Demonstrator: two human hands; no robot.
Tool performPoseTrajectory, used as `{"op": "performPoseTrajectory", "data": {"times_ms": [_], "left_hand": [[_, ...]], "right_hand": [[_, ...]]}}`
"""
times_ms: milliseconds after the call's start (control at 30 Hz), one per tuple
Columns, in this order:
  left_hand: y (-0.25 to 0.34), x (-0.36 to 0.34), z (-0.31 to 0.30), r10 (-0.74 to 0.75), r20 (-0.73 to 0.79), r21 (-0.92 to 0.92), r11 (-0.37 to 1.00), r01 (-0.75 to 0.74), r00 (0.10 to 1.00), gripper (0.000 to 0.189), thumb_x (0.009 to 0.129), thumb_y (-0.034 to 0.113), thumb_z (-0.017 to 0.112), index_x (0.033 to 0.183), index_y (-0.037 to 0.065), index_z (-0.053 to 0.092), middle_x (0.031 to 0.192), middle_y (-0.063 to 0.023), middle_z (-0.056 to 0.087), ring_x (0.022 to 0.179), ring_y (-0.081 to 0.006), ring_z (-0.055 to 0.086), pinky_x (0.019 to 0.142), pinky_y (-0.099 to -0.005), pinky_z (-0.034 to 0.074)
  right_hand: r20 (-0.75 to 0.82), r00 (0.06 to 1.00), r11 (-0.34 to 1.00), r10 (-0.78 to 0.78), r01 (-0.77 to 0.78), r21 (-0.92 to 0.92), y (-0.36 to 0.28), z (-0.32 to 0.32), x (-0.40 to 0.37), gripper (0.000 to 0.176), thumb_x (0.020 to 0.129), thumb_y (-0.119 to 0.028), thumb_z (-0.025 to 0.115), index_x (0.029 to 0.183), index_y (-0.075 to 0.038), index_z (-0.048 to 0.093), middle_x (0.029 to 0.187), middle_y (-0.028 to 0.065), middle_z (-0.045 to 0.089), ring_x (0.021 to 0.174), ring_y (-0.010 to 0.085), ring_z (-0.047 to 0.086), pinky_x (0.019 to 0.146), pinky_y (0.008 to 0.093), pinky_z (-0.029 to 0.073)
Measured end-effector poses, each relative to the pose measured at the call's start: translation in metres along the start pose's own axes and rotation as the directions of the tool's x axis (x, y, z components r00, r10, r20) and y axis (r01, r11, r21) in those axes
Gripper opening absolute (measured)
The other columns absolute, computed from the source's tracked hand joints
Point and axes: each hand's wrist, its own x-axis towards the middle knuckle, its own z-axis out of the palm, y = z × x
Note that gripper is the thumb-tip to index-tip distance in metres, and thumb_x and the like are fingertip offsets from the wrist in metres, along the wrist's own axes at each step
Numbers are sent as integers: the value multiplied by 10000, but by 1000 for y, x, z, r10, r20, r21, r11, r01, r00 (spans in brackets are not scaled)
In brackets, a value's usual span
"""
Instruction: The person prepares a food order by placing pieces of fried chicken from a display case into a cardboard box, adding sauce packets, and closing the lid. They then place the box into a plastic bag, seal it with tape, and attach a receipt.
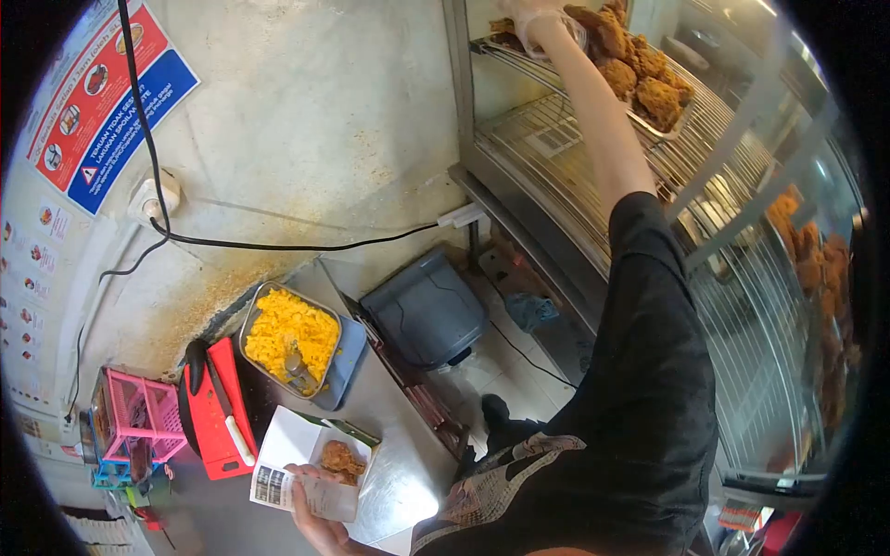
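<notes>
My left hand [320, 519] holds the near edge of an open paper box [336, 496], its fingers lying over the side. One piece of fried chicken [341, 461] sits in the box. My right hand [545, 26], in a clear plastic glove, reaches into the glass cabinet at the top. It is beside a pile of fried chicken [660, 100] on a tray; its fingers are partly cut off by the frame edge, so what they grip is unclear. Left of the box, a knife [225, 408] lies on a red cutting board [219, 445].
A metal tray of yellow food [292, 335] with a scoop stands on the steel counter [394, 482]. Pink baskets [148, 417] are at the left. A grey bin [425, 310] stands below the cabinet [533, 208]. Black cable [297, 246] runs along the wall.
</notes>
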Motion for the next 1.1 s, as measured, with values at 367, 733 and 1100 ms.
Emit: {"op": "performPoseTrajectory", "data": {"times_ms": [367,733,1100], "left_hand": [[0,-6,6,-58,-193,-102,994,39,979,207,905,195,430,1071,73,423,864,-48,461,749,-148,477,711,-317,425],[-6,11,28,-23,-13,57,998,23,1000,217,904,187,421,1082,63,407,845,-59,469,756,-161,501,705,-307,440],[-2,-4,23,-26,-87,5,1000,26,996,247,898,192,432,1105,58,410,867,-60,468,765,-167,489,728,-335,428]], "right_hand": [[-270,961,888,-67,181,422,43,33,92,511,438,19,731,925,-119,655,1042,103,618,964,263,588,578,425,537],[-229,945,962,-234,259,86,45,44,53,418,607,35,651,1005,-79,600,1026,159,597,964,288,589,682,429,518],[341,940,954,-27,126,-271,35,2,55,223,633,-134,684,851,-93,667,846,103,658,694,261,639,506,438,505]]}}
